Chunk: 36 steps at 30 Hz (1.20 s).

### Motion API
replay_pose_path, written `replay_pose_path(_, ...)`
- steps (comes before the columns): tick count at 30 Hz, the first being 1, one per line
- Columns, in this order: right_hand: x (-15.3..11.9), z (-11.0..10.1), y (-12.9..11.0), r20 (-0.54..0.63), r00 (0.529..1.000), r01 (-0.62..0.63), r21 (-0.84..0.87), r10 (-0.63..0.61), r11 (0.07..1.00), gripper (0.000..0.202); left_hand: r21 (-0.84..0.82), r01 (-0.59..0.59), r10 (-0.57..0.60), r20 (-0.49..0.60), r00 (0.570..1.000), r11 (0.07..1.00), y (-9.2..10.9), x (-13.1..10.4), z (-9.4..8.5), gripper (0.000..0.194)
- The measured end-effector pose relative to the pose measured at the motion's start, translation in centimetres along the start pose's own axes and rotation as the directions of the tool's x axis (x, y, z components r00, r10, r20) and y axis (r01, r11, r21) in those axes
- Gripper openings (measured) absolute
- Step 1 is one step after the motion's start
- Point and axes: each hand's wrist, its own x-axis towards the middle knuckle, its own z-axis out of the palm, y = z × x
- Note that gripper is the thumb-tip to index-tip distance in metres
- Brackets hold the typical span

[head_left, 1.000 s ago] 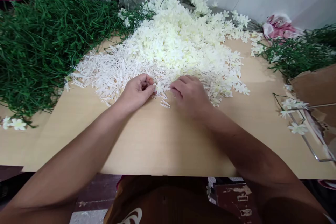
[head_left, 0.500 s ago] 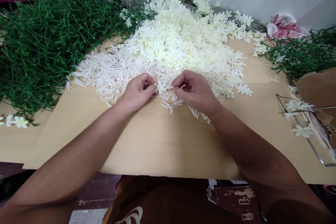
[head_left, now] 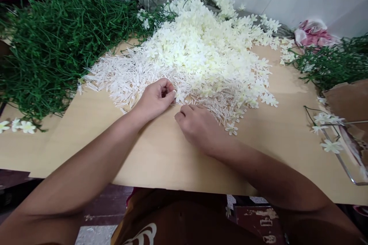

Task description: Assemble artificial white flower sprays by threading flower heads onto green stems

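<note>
Between thumb and fingertips, my left hand point(head_left: 159, 97) pinches a white artificial flower point(head_left: 179, 95) at the near edge of the heap. My right hand point(head_left: 199, 126) is lower and to the right, palm down with curled fingers over the small white sticks by the table's bare front. Its fingertips are hidden, so I cannot tell whether it grips one. White thin sticks point(head_left: 123, 72) spread out behind and left of my left hand. A big pile of white artificial flowers point(head_left: 198, 42) rises behind both hands.
A mass of green plastic stems point(head_left: 66, 38) covers the table's left side, with more green stems point(head_left: 339, 61) at the right. A cardboard box point(head_left: 347, 99) and a metal wire frame point(head_left: 346, 170) stand at the right edge. The tabletop point(head_left: 155, 160) ends near my body; a tiled wall point(head_left: 301, 0) closes the back.
My right hand has come away from the flower, moving down and towards me, and turned palm down over the sticks. My left hand keeps its pinch on the flower.
</note>
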Motion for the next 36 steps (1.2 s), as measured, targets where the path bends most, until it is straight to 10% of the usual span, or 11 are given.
replay_pose_path(8,0.8,-0.9,1.8,0.177,0.964,-0.233,0.184,0.201,0.955,0.024,-0.040,0.006,-0.006,0.012,1.000,0.999,-0.2,0.1,0.2,0.009)
replay_pose_path(13,0.5,-1.3,4.0,0.097,0.975,-0.222,0.421,0.199,0.880,0.026,-0.060,0.024,-0.024,0.009,1.000,0.998,0.1,0.0,0.2,0.010)
replay_pose_path(18,1.1,-1.6,5.5,-0.149,0.919,-0.124,0.771,0.366,0.625,0.009,-0.049,0.034,-0.033,0.023,0.999,0.998,0.5,0.0,0.4,0.009)
replay_pose_path(24,1.8,-0.2,5.2,-0.111,0.854,-0.084,0.935,0.509,0.344,0.007,-0.058,0.014,-0.012,0.034,0.999,0.998,0.5,-0.1,0.6,0.008)
replay_pose_path(36,2.4,2.6,5.2,-0.360,0.804,0.093,0.863,0.474,0.497,0.005,-0.138,0.076,-0.068,0.061,0.996,0.988,1.4,-0.4,0.9,0.006)
